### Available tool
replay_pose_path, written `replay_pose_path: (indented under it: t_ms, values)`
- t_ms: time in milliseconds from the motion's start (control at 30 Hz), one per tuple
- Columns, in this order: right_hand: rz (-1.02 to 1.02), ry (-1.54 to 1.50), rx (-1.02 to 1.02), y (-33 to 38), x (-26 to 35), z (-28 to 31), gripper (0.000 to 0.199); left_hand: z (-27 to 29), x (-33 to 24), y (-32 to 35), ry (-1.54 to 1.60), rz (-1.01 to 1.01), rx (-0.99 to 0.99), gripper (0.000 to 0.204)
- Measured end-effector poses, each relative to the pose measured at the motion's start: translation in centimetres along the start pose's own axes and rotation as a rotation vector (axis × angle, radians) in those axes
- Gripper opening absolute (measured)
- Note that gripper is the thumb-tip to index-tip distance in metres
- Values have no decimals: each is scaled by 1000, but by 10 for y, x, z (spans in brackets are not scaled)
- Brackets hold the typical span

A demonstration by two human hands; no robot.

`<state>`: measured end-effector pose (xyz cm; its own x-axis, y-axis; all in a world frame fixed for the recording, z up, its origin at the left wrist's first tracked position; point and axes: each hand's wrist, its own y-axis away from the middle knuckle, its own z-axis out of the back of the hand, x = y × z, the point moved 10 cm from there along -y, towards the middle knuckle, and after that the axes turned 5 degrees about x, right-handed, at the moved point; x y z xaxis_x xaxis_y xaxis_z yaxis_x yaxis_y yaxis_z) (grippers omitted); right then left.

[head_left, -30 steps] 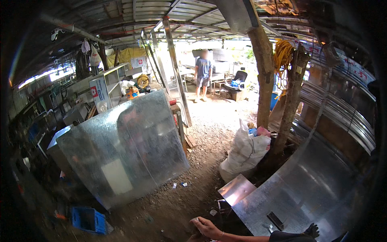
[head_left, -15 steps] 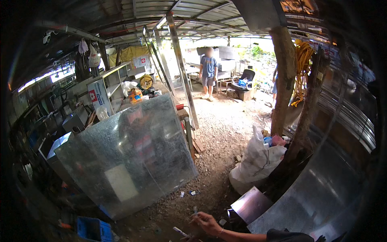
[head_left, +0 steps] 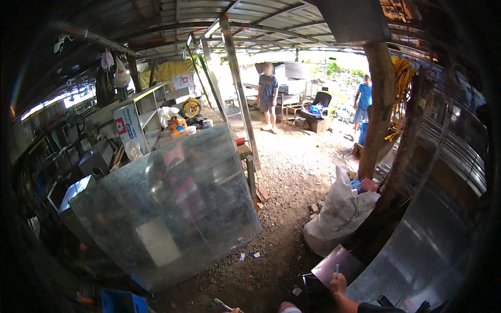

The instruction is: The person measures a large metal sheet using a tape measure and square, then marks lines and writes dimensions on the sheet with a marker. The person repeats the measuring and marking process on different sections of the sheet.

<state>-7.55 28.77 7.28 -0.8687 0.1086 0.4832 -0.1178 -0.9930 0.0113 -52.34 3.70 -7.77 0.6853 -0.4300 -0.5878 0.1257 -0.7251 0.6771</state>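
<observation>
At the lower right, my right hand (head_left: 338, 283) is closed round a slim, pale-blue, pen-like thing (head_left: 337, 268) that sticks up from the fingers. Behind that hand lies a shiny bent metal sheet piece (head_left: 334, 261). Only a little of my left hand (head_left: 235, 310) shows at the bottom edge; a narrow whitish stick (head_left: 222, 303) juts from it, its exact kind unclear. A large galvanized metal sheet (head_left: 198, 208) leans at a slant on the left, out of reach of both hands.
A stuffed white sack (head_left: 336, 214) stands by a wooden post (head_left: 377, 104). A blue crate (head_left: 122, 301) sits at lower left. Metal sheeting (head_left: 412, 255) leans along the right. Farther off, one person (head_left: 269, 94) stands on gravel and another (head_left: 364, 99) is beside the post.
My right hand has swung right with the pen-like thing, over by the bent metal piece. The view has shifted, and the person beside the post shows more fully.
</observation>
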Motion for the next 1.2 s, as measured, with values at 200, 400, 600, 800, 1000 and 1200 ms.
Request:
replay_pose_path:
  t_ms: [200, 400, 600, 800, 1000, 1200]
  values:
    - [-320, 245, -271, 32, -69, -11, 38, 60, 21, -9, 131, 38, -98, 33]
    - [255, 380, -185, 50, -88, -41, 40, 107, 97, -35, 344, 115, -188, 37]
    - [-135, 10, 199, 30, -158, -47, 48, 108, 159, -63, 482, 205, -194, 39]
    - [-126, 205, 326, 36, -138, -55, 52, 29, 112, -107, 307, 183, 13, 37]
    - [-90, 142, 208, 40, -137, -47, 48, -34, 60, -129, 130, 126, 178, 36]
    - [-50, -116, 144, 41, -166, -37, 45, 2, 38, -101, -12, 68, 191, 35]
